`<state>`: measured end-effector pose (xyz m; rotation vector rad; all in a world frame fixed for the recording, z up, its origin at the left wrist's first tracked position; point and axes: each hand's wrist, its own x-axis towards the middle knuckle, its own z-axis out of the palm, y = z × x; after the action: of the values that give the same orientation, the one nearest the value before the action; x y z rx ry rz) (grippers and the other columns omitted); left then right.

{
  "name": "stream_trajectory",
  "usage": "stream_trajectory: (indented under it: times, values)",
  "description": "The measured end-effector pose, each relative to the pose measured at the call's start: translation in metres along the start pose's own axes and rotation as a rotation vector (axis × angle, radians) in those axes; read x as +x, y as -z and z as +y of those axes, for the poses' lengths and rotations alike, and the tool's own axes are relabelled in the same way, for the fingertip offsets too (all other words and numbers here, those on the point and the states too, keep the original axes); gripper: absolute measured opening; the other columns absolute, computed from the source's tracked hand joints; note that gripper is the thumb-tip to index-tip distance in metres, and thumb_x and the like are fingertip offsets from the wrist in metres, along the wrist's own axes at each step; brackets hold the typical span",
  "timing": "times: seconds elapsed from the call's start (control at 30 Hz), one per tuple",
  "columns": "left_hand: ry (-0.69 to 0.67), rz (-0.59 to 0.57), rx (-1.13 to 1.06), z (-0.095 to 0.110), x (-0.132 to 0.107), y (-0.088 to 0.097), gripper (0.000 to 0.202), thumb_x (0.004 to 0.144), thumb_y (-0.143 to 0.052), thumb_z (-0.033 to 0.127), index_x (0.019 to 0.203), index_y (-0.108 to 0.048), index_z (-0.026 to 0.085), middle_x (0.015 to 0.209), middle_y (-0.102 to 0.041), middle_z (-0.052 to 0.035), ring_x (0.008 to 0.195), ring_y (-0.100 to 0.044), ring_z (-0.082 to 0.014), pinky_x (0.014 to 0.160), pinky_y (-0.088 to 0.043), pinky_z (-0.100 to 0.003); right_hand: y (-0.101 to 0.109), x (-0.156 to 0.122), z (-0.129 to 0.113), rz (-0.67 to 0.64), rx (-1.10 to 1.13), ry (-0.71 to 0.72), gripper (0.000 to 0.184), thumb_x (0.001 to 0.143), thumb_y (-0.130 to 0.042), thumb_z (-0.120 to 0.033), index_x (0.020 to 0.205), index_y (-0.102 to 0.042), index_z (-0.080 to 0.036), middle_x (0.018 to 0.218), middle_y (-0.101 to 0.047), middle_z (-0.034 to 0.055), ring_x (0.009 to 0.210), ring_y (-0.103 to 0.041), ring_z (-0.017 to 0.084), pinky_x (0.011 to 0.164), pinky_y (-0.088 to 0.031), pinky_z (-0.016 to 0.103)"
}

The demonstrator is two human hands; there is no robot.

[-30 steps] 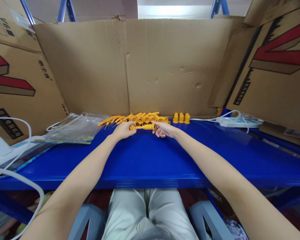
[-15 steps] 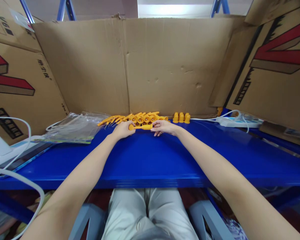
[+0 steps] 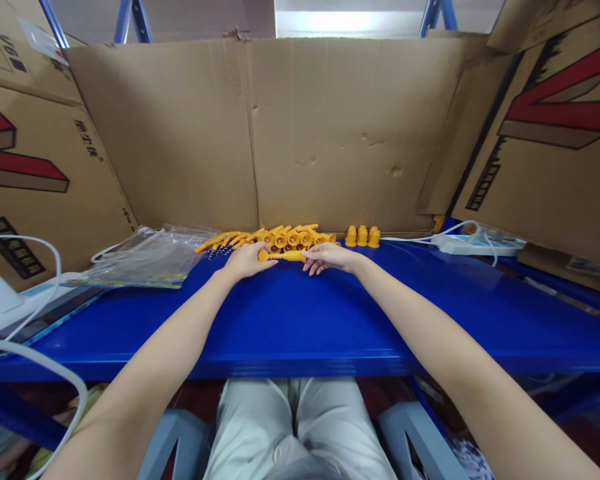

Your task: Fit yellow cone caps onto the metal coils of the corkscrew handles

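Between my two hands a yellow plastic rod-like part (image 3: 293, 255) lies level just above the blue table. A ridged stretch shows near its round left end, and the smoother barrel is on the right. My left hand (image 3: 247, 261) is closed around the round end. With thumb and fingertips my right hand (image 3: 325, 257) pinches the opposite end, its other fingers curled below. Just behind my hands is a heap of similar yellow parts (image 3: 293, 238), several with open cup ends facing me. Dark wavy strands (image 3: 221, 251) show by my left hand.
Three yellow caps (image 3: 363, 236) stand right of the heap. Clear plastic bags (image 3: 145, 260) lie at left. White power strips (image 3: 480, 245) with cables sit at both sides. Cardboard (image 3: 330, 133) walls in the back and sides of the blue table (image 3: 305, 313).
My left hand's fingers have shifted slightly right along the yellow part. The right hand's fingers have moved a little on its end. The heap and caps stay where they were.
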<state>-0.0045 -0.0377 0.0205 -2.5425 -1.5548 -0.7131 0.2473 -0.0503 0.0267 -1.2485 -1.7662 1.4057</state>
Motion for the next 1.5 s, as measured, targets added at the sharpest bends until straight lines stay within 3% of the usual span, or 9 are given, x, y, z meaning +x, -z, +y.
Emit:
stream_trajectory:
  times: [0.33, 0.5, 0.7, 0.83, 0.9, 1.0, 1.17, 1.3, 1.5]
  values:
    - [-0.003, -0.007, 0.026, 0.004, -0.001, 0.003, 0.039, 0.077, -0.06, 0.054, 0.1, -0.063, 0.022, 0.086, -0.07, -0.0051, 0.082, -0.064, -0.0242, 0.072, -0.046, -0.033, -0.003, -0.001, -0.002, 0.012, 0.054, -0.031, 0.029, 0.096, -0.051, -0.034, 0.08, -0.059, -0.012, 0.077, -0.072, 0.0101, 0.057, -0.066, 0.011, 0.052, -0.051, 0.018]
    - [0.014, 0.004, 0.034, 0.002, -0.001, 0.002, 0.045, 0.076, -0.061, 0.053, 0.109, -0.062, 0.022, 0.1, -0.07, -0.0073, 0.092, -0.065, -0.0266, 0.081, -0.048, -0.036, -0.007, 0.001, -0.003, 0.045, 0.262, -0.02, 0.016, 0.096, -0.05, -0.025, 0.089, -0.058, -0.012, 0.085, -0.072, 0.0099, 0.064, -0.069, 0.013, 0.061, -0.056, 0.022]
    - [-0.055, 0.062, -0.073, -0.002, -0.001, 0.0, 0.056, 0.076, -0.062, 0.049, 0.124, -0.054, 0.021, 0.128, -0.061, -0.0094, 0.114, -0.059, -0.0272, 0.097, -0.044, -0.039, -0.018, 0.008, -0.01, 0.16, 0.518, 0.065, 0.005, 0.093, -0.05, -0.014, 0.093, -0.055, -0.016, 0.079, -0.069, 0.0047, 0.068, -0.069, 0.012, 0.075, -0.057, 0.027]
    - [-0.032, 0.106, -0.197, -0.007, 0.0, -0.001, 0.071, 0.079, -0.059, 0.046, 0.141, -0.035, 0.02, 0.131, -0.058, -0.0123, 0.105, -0.062, -0.0231, 0.094, -0.048, -0.038, -0.026, 0.016, -0.02, 0.294, 0.544, 0.212, 0.018, 0.085, -0.057, -0.009, 0.096, -0.049, -0.02, 0.09, -0.069, 0.0041, 0.077, -0.07, 0.013, 0.083, -0.056, 0.029]
    - [0.001, 0.17, -0.209, -0.014, 0.001, -0.002, 0.073, 0.082, -0.056, 0.043, 0.145, -0.028, 0.019, 0.13, -0.058, -0.0137, 0.108, -0.061, -0.0229, 0.096, -0.046, -0.039, -0.029, 0.023, -0.026, 0.376, 0.462, 0.304, 0.023, 0.083, -0.061, -0.012, 0.097, -0.046, -0.021, 0.096, -0.068, 0.0042, 0.08, -0.07, 0.013, 0.085, -0.055, 0.03]
    - [0.095, 0.21, -0.09, -0.028, 0.002, -0.005, 0.062, 0.084, -0.053, 0.036, 0.141, -0.036, 0.02, 0.134, -0.055, -0.0147, 0.125, -0.05, -0.0264, 0.105, -0.038, -0.044, -0.034, 0.037, -0.036, 0.454, 0.275, 0.449, 0.025, 0.082, -0.062, -0.02, 0.101, -0.045, -0.022, 0.108, -0.065, 0.0058, 0.086, -0.069, 0.013, 0.087, -0.053, 0.03]
    - [0.36, -0.001, 0.1, -0.049, 0.0, -0.011, 0.055, 0.084, -0.052, 0.04, 0.136, -0.046, 0.026, 0.147, -0.043, -0.0126, 0.137, -0.036, -0.0323, 0.109, -0.03, -0.054, -0.047, 0.065, -0.049, 0.508, -0.047, 0.617, 0.036, 0.083, -0.057, -0.023, 0.117, -0.045, -0.02, 0.126, -0.058, 0.0101, 0.106, -0.062, 0.016, 0.091, -0.049, 0.03]
    - [0.448, -0.172, 0.128, -0.055, 0.0, -0.014, 0.05, 0.086, -0.045, 0.047, 0.131, -0.053, 0.027, 0.15, -0.04, -0.0118, 0.139, -0.034, -0.0341, 0.107, -0.031, -0.056, -0.057, 0.079, -0.05, 0.559, -0.454, 0.649, 0.043, 0.086, -0.049, -0.022, 0.128, -0.047, -0.017, 0.13, -0.056, 0.0108, 0.112, -0.057, 0.02, 0.097, -0.044, 0.033]
    - [0.446, -0.171, 0.183, -0.057, 0.002, -0.015, 0.053, 0.086, -0.041, 0.048, 0.129, -0.056, 0.021, 0.145, -0.046, -0.0158, 0.135, -0.04, -0.0352, 0.104, -0.035, -0.056, -0.066, 0.084, -0.039, 0.431, -1.128, 0.468, 0.05, 0.081, -0.041, -0.001, 0.128, -0.051, -0.015, 0.135, -0.052, 0.0143, 0.116, -0.056, 0.026, 0.098, -0.043, 0.038]
